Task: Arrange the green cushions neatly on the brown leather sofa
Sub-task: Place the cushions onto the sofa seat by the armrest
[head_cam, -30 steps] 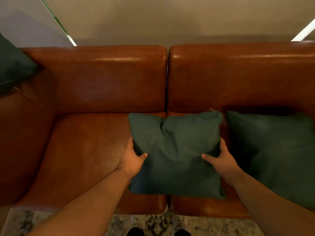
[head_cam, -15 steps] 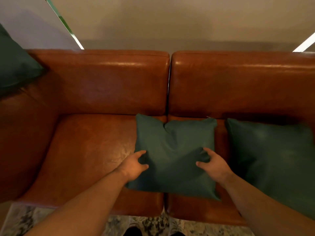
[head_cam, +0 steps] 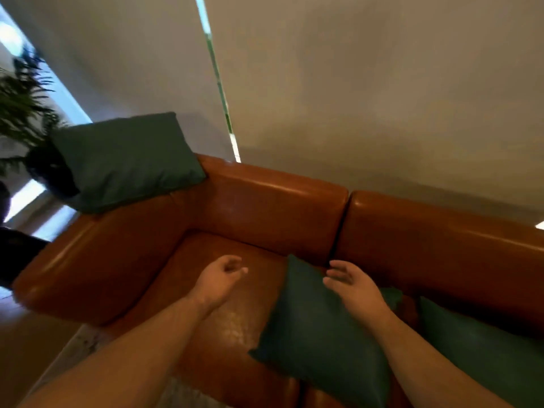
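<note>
At the far left stands a dark leafy potted plant (head_cam: 20, 98), blurred, beyond the end of the sofa. Just right of it, a square dark green fabric cushion (head_cam: 123, 160) lies tilted on top of the left armrest of the brown leather sofa (head_cam: 265, 207), its far corner against the pale wall (head_cam: 382, 98). Below the armrest, at the near left, a strip of pale patterned rug (head_cam: 79, 343) shows on the floor.

My left hand (head_cam: 219, 282) hangs over the bare left seat of the sofa, fingers loosely curled, and it grasps nothing. Right of it, a second dark green square cushion (head_cam: 318, 334) sits on the seat about where the two seat pads meet, its far corner propped against the backrest and its near edge reaching the sofa's front.

My right hand (head_cam: 356, 290) is over the far part of this cushion, fingers relaxed and slightly spread, with no grasp on it. It may be brushing the fabric, but the blur keeps me from telling. At the near right, a third dark green cushion (head_cam: 485, 348) lies on the right seat, just beside the middle one.
</note>
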The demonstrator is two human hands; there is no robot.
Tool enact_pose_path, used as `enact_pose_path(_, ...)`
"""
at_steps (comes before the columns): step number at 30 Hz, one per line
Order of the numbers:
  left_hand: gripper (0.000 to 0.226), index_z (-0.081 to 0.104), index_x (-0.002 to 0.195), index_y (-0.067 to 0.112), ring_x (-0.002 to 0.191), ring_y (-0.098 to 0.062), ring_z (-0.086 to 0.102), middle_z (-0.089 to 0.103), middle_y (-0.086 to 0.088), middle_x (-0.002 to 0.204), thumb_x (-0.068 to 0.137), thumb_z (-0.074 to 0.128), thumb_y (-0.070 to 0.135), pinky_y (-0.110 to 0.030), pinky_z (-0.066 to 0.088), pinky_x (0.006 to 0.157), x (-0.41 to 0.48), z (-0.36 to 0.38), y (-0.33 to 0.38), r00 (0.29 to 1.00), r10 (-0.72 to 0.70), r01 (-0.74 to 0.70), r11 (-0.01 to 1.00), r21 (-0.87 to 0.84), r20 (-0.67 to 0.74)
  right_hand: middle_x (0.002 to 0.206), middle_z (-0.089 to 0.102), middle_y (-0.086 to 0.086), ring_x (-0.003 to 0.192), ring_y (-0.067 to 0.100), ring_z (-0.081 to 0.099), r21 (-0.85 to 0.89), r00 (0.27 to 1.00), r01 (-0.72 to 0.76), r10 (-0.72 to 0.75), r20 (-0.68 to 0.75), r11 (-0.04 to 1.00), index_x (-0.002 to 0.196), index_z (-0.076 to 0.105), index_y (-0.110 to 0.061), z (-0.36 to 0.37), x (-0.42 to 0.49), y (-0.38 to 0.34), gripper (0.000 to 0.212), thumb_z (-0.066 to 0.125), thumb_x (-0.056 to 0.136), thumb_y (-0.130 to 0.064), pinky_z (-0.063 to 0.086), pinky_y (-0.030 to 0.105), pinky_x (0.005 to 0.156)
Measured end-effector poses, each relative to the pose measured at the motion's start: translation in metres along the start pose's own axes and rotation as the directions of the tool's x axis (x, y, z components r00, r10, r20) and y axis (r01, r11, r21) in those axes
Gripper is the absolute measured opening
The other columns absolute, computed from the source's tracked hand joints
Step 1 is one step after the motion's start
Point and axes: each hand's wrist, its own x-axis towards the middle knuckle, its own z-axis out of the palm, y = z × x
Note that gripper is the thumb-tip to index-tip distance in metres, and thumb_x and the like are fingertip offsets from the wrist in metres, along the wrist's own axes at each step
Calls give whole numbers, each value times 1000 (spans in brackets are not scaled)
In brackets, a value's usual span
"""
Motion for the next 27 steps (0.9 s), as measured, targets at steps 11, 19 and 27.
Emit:
enact_pose_path(11,41,58,141,30,116,-18,67,61,6,134,103,65,44,-45,57,102,-45,-194,-53,941,-24,-66,965,-256,-337,124,67,-9,105,0,63,-42,966,234,-227,125,971,137,61,-27,156,-22,-170,42,75,98,-29,46,14,73)
enact_pose_path(19,36,62,135,28,106,-15,71,65,4,130,102,67,41,-30,55,77,-48,-341,-153,931,-97,-66,904,-422,-351,124,67,-11,107,8,67,-26,964,240,-234,129,971,136,60,-32,325,-43,-219,39,74,99,-32,54,18,66)
enact_pose_path(27,16,65,115,35,108,-18,72,71,3,123,100,69,40,-36,53,76,-21,-425,-185,935,-118,-69,864,-499,-334,124,66,-13,113,9,65,-8,972,188,-185,145,982,139,60,-33,418,-45,-231,43,74,98,-32,58,43,102)
